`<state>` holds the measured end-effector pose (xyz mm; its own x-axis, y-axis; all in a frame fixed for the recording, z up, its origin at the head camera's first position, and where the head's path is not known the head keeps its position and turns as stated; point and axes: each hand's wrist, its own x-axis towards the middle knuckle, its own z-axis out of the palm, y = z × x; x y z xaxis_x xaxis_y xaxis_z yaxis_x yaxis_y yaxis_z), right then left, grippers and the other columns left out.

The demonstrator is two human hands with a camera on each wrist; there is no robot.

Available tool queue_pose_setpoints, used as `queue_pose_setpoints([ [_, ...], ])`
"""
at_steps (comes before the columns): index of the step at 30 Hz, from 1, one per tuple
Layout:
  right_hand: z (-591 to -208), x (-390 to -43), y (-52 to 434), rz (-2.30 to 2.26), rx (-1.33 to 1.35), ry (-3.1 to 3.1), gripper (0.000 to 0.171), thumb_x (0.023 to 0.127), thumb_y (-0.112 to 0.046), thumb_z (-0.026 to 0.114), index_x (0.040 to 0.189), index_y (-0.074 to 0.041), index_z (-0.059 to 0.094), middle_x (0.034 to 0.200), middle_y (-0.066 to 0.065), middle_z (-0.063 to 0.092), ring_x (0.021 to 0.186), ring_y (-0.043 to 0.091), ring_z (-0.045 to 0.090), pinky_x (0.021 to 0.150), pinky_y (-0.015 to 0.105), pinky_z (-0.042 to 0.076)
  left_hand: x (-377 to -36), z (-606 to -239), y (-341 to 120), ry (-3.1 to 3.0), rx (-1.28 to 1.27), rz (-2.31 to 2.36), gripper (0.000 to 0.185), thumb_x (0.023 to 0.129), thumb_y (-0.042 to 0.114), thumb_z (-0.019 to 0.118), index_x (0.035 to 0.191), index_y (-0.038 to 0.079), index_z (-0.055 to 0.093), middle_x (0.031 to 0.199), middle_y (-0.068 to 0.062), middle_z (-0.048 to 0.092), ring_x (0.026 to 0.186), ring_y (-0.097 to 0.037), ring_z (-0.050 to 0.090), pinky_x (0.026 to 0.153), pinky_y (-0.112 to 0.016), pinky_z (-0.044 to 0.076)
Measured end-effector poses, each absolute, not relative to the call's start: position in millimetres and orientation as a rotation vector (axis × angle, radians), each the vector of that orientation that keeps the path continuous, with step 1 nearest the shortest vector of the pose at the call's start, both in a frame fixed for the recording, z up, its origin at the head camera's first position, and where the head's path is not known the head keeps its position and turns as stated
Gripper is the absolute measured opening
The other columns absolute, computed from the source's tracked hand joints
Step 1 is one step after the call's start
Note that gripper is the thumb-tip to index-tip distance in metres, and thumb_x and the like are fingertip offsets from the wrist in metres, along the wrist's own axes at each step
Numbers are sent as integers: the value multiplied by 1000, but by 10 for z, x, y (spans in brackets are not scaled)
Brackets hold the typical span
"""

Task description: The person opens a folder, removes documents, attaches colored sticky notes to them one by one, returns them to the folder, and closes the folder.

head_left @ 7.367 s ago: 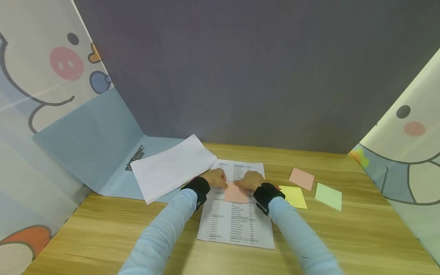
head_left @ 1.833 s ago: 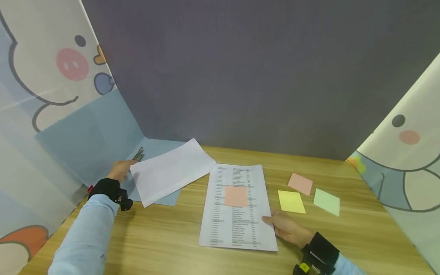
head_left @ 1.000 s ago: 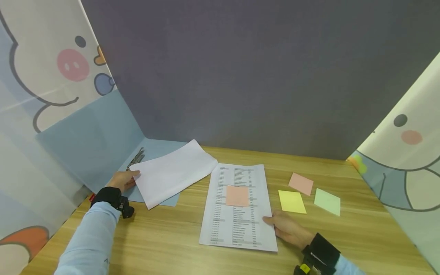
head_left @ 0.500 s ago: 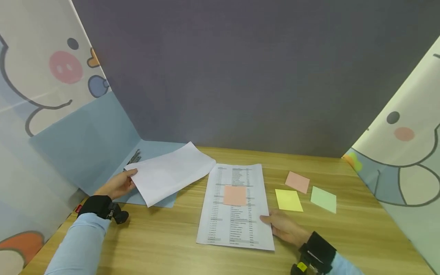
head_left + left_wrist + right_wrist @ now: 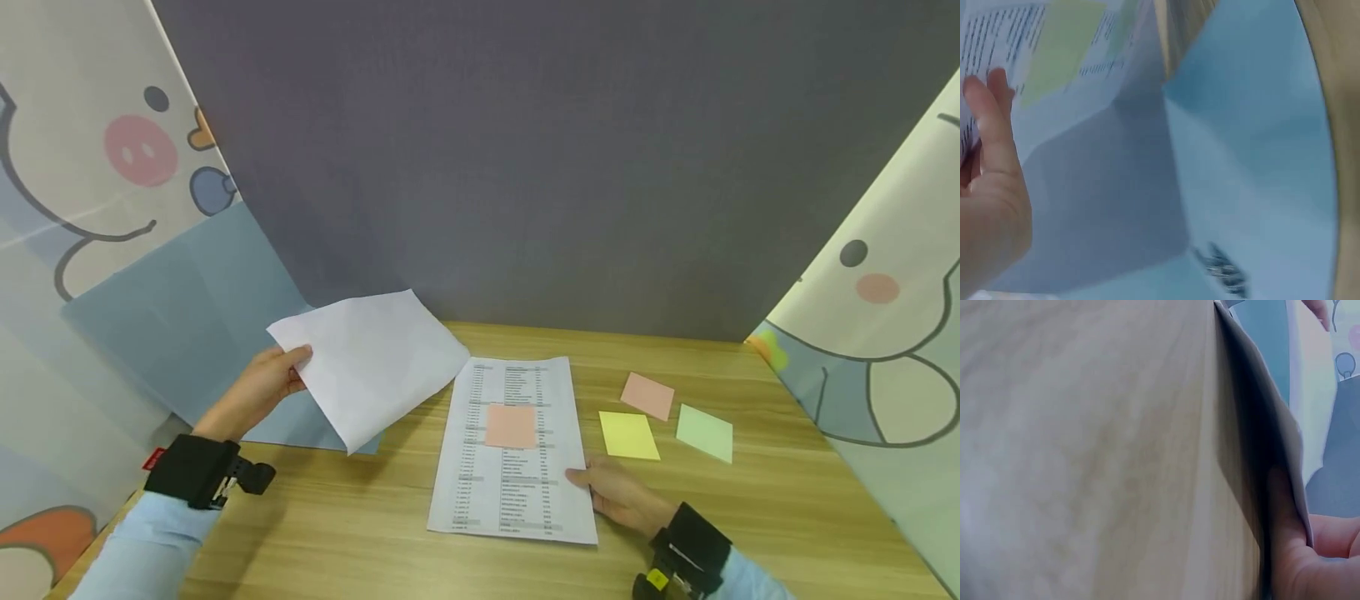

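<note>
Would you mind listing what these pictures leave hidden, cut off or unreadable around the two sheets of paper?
- Printed sheet: text too small to read in the head view.
- Lifted white sheet: head view shows only its blank back; the left wrist view of its printed face is blurred.
- Right hand: right wrist view shows only a thumb at the paper's edge; the other fingers are cut off.
- Dark clip-like things on the blue folder: blurred; hidden behind the lifted sheet in the head view.

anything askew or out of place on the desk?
Nothing damaged or spilled. The loose sticky notes lie at differing angles. The left hand holds a white sheet tilted above the blue folder, and the printed sheet lies flat under the right hand.
</note>
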<state>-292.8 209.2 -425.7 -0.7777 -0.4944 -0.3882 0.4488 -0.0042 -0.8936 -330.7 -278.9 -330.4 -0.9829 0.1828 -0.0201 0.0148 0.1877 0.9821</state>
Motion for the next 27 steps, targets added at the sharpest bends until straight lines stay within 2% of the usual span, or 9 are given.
queue_pose_setpoints([
  [5, -4244, -2920, 2104, -1851, -52, 1624, 48, 97, -9, 39, 137, 11, 22, 116, 9, 60, 103, 18, 59, 88, 34, 49, -3138, -3088, -2433, 2632, 277, 1650, 45, 98, 34, 38, 120, -5, 48, 99, -3, 63, 84, -6, 63, 76, -25, 51],
  [8, -4238, -2920, 2100, -1849, -49, 1624, 47, 97, -9, 38, 136, 11, 23, 116, 9, 60, 104, 19, 59, 88, 35, 48, -3071, -2996, -2239, 2722, 312, 1570, 43, 99, 30, 39, 114, -8, 53, 100, -14, 63, 81, -7, 63, 74, -28, 52],
  [12, -4237, -2923, 2101, -1852, -51, 1612, 47, 97, -9, 38, 137, 10, 23, 116, 9, 60, 104, 20, 59, 88, 36, 48, -2989, -2929, -2000, 2782, 371, 1529, 36, 99, 23, 40, 106, -8, 58, 95, -19, 66, 76, -7, 63, 69, -30, 53],
  [14, -4239, -2920, 2106, -1856, -55, 1607, 47, 97, -9, 38, 137, 10, 22, 116, 9, 60, 105, 19, 59, 88, 36, 48, -2948, -2923, -1873, 2822, 415, 1488, 33, 98, 21, 42, 101, -7, 60, 86, -16, 67, 66, -6, 60, 62, -29, 51],
  [16, -4240, -2918, 2114, -1864, -55, 1599, 48, 97, -9, 38, 138, 10, 21, 117, 9, 60, 105, 19, 59, 88, 35, 48, -2910, -2929, -1740, 2865, 452, 1444, 31, 97, 21, 44, 92, -4, 63, 70, -10, 64, 52, -4, 50, 52, -26, 46],
  [19, -4239, -2914, 2127, -1876, -63, 1585, 49, 97, -9, 38, 139, 10, 20, 118, 9, 59, 105, 18, 58, 88, 34, 48, -2868, -2960, -1520, 2952, 538, 1346, 33, 96, 21, 48, 69, 4, 57, 50, 3, 44, 41, -2, 28, 42, -20, 28],
  [22, -4238, -2913, 2136, -1883, -73, 1575, 49, 97, -9, 38, 139, 10, 19, 118, 9, 59, 105, 18, 58, 89, 34, 47, -2841, -3017, -1289, 2993, 688, 1281, 38, 94, 17, 50, 57, 10, 45, 47, 8, 27, 40, 0, 20, 40, -17, 20],
  [24, -4240, -2916, 2134, -1878, -81, 1578, 50, 97, -10, 39, 138, 11, 19, 117, 9, 60, 105, 18, 58, 88, 34, 48, -2830, -3067, -1138, 2984, 793, 1235, 39, 93, 15, 51, 55, 11, 40, 48, 9, 24, 41, 1, 19, 40, -16, 19],
  [27, -4244, -2915, 2129, -1875, -93, 1566, 49, 97, -9, 38, 138, 11, 19, 116, 8, 60, 105, 17, 58, 89, 34, 48, -2817, -3158, -927, 2936, 858, 1131, 38, 93, 15, 49, 56, 12, 41, 50, 9, 27, 41, 1, 21, 40, -14, 22],
])
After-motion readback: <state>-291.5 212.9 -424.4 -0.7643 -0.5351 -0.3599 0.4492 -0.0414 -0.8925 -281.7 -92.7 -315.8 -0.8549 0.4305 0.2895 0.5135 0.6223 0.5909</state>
